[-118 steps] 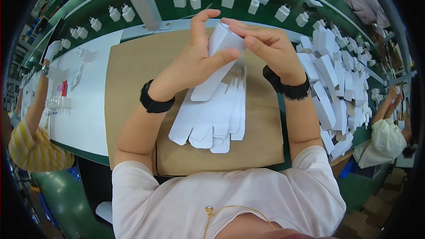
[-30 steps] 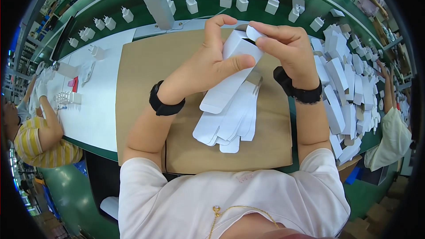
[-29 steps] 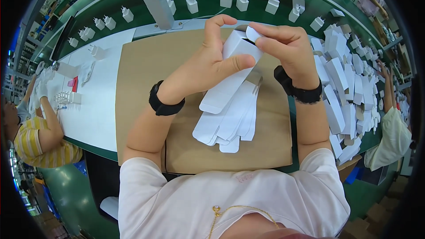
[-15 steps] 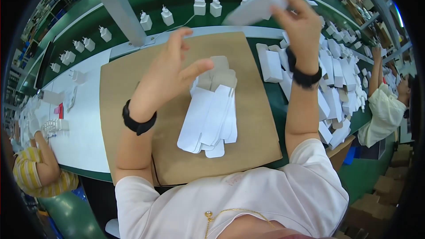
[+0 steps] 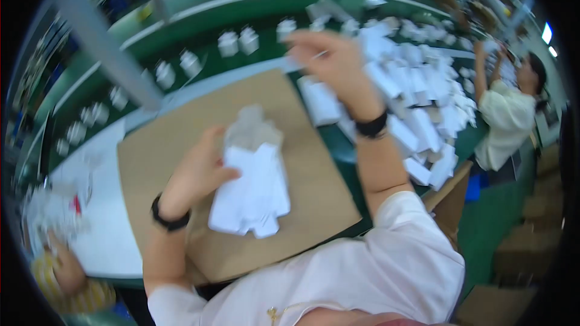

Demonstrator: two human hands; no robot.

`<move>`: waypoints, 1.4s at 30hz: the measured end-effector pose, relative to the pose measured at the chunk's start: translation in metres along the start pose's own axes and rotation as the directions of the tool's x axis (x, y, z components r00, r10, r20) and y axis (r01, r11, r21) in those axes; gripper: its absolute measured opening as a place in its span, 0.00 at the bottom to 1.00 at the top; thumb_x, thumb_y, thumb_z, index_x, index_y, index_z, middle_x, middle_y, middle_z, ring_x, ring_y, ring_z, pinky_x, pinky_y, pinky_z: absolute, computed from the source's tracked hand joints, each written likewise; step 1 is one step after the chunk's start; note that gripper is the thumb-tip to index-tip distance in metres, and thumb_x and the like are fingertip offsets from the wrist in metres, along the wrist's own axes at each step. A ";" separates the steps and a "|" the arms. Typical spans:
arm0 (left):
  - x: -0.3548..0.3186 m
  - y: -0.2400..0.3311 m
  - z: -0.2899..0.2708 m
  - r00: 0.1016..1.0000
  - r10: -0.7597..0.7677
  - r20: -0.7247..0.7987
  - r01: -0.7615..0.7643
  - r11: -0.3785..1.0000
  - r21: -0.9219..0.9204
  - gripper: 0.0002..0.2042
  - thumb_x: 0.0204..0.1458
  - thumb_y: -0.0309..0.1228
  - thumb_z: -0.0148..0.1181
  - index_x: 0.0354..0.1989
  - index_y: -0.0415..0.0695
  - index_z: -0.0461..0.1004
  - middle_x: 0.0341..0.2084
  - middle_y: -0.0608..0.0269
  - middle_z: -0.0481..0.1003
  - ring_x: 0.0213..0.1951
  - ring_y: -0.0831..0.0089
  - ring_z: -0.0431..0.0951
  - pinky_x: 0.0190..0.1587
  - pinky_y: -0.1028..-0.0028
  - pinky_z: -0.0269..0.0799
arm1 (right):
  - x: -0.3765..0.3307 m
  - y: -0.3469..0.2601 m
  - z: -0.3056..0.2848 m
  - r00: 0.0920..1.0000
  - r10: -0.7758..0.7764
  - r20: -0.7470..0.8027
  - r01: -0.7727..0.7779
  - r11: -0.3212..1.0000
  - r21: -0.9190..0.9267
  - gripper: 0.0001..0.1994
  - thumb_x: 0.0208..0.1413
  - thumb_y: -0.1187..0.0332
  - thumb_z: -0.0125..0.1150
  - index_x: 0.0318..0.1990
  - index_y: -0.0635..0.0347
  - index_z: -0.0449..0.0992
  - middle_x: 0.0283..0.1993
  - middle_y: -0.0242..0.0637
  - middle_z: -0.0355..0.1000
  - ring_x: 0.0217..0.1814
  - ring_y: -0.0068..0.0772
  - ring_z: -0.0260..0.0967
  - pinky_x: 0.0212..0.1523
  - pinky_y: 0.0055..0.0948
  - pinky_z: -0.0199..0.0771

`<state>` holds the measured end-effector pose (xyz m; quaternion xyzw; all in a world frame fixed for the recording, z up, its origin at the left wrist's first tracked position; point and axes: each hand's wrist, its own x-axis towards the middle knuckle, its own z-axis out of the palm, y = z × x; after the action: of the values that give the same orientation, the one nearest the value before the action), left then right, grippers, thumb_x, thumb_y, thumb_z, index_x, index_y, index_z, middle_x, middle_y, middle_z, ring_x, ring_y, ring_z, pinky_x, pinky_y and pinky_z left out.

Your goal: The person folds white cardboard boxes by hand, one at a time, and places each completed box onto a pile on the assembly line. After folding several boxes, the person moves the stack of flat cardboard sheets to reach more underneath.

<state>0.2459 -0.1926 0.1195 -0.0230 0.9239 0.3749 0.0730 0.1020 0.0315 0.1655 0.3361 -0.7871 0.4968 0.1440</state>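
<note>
A stack of flat, unfolded white box blanks (image 5: 251, 190) lies on the brown cardboard sheet (image 5: 317, 175), with grey inner flaps at its far end. My left hand (image 5: 196, 172) is over the stack's left edge, thumb and fingers apart and nothing visible in it. Whether it touches the blanks is unclear. My right hand (image 5: 332, 60) is raised near the inner edge of the green conveyor, blurred by motion, its fingers partly spread and no box in them. Just beyond it, a pale white box (image 5: 329, 9) appears on the conveyor.
White plug chargers (image 5: 228, 43) stand in a row along the green conveyor (image 5: 199, 33). A heap of folded white boxes (image 5: 417, 93) covers the right side. A grey post (image 5: 103, 36) rises at far left. Co-workers sit at right (image 5: 510, 108) and lower left (image 5: 72, 290).
The white box has left my right hand, which has come down and nearer. My left hand has lowered toward the stack's left edge. The whole view has turned.
</note>
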 end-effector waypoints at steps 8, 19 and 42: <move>0.003 0.026 -0.010 0.992 -0.042 -0.115 -0.014 0.893 -0.450 0.09 0.45 0.18 0.53 0.36 0.36 0.70 0.22 0.68 0.73 0.24 0.82 0.71 0.30 0.82 0.67 | -0.032 -0.030 0.015 0.880 -0.224 0.419 0.250 0.968 -0.008 0.16 0.47 0.63 0.57 0.40 0.64 0.74 0.29 0.52 0.72 0.31 0.51 0.70 0.34 0.36 0.71; 0.001 0.015 -0.008 0.969 0.103 -0.227 -0.045 0.968 0.247 0.06 0.45 0.26 0.55 0.25 0.35 0.68 0.17 0.46 0.70 0.21 0.53 0.71 0.26 0.65 0.65 | -0.029 -0.034 0.016 0.926 -0.186 0.328 0.227 0.970 -0.091 0.15 0.47 0.62 0.59 0.38 0.65 0.74 0.27 0.52 0.72 0.30 0.50 0.70 0.35 0.37 0.70; 0.011 0.018 -0.022 0.799 0.499 -0.337 -0.591 0.756 -0.282 0.37 0.45 0.30 0.63 0.57 0.41 0.42 0.45 0.50 0.63 0.44 0.64 0.69 0.45 0.69 0.66 | -0.004 -0.033 0.067 0.938 0.028 0.346 -0.215 0.829 0.516 0.09 0.41 0.80 0.65 0.28 0.63 0.69 0.33 0.30 0.68 0.33 0.17 0.65 0.37 0.19 0.69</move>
<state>0.2309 -0.1946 0.1455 0.1901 0.8028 0.5424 -0.1586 0.1343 -0.0345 0.1543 0.3883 -0.6452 0.6468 -0.1212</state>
